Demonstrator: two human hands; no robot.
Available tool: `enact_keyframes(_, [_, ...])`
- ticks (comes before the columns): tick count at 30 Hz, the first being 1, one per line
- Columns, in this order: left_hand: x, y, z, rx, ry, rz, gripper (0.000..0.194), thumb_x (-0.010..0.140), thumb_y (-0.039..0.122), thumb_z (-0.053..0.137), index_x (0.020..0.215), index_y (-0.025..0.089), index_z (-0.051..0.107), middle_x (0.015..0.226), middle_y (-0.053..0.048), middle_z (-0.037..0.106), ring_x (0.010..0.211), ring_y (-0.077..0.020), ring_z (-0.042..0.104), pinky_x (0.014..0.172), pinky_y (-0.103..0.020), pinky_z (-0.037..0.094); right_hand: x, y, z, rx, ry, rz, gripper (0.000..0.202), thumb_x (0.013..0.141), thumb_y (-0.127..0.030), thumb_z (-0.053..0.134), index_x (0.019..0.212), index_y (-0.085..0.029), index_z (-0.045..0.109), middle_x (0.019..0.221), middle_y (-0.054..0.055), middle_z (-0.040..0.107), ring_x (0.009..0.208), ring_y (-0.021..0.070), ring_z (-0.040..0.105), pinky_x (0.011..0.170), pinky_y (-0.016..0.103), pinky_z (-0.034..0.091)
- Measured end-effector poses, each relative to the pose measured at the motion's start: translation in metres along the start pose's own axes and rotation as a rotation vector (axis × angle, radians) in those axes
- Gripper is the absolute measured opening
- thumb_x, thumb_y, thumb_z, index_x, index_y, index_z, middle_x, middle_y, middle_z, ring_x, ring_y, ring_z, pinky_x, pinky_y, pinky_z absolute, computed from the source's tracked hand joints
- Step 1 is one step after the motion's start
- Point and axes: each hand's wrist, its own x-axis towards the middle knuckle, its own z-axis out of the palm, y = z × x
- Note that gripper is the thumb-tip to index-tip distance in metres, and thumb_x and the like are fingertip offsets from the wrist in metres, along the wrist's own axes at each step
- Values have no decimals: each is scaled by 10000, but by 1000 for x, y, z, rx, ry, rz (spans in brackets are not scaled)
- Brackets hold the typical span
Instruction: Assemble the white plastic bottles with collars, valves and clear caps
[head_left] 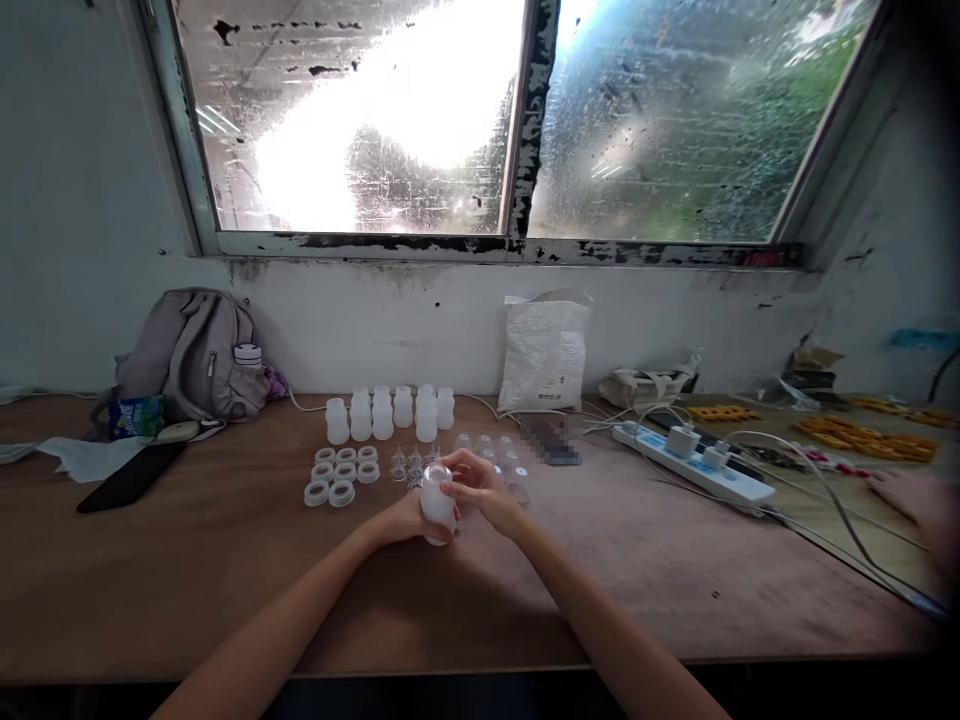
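Observation:
A frosted white baby bottle (435, 500) stands nearly upright between my hands above the table. My left hand (409, 518) is wrapped round its lower body. At the top, the fingers and thumb of my right hand (480, 487) close on the bottle's neck; the parts behind these fingers are hidden. Behind my hands are several clear bottle nipples (398, 466), partly covered by the bottle. To their left lie white bottle collars (342, 502) in rows. Clear dome caps (514, 455) stand just beyond my right hand. Several frosted bottles (382, 415) are grouped at the back.
A white plastic bag (544, 355) leans on the wall. On the right are a power strip (697, 465) with cables and another person's hand (896, 493). A grey backpack (187, 350) and a black phone-like slab (131, 478) lie left. The table's front edge (450, 672) is near me.

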Motion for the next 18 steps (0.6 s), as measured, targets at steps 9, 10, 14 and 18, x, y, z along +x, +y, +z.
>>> enact_keyframes(9, [0,0,1,-16,-2,-15,425,565,203,671,976,177,567,899,-27,598,872,-184,548,768,-273,433,-2,1,0,-190,-24,4,380,688,-341,619,1037,-222,526,903,25,513,776,137,502,663,260,422])
enact_keyframes(10, [0,0,1,-17,11,-5,479,562,205,677,1022,189,546,934,-32,597,905,-191,541,796,-281,425,-2,2,2,-234,-25,-5,396,673,-337,632,1038,-219,532,913,27,504,791,141,497,684,266,418])
enact_keyframes(14, [1,-1,3,-34,50,70,494,562,227,691,1031,163,549,1004,-61,591,963,-234,518,835,-300,406,-5,10,8,-267,-60,-6,371,620,-312,670,946,-196,538,872,15,505,786,150,484,694,271,406])
enact_keyframes(18, [2,-5,3,0,84,57,411,580,252,682,952,107,586,901,-77,618,879,-248,539,763,-315,432,-7,18,14,-240,1,4,411,583,-284,693,921,-203,474,794,-13,493,730,136,468,638,248,399])
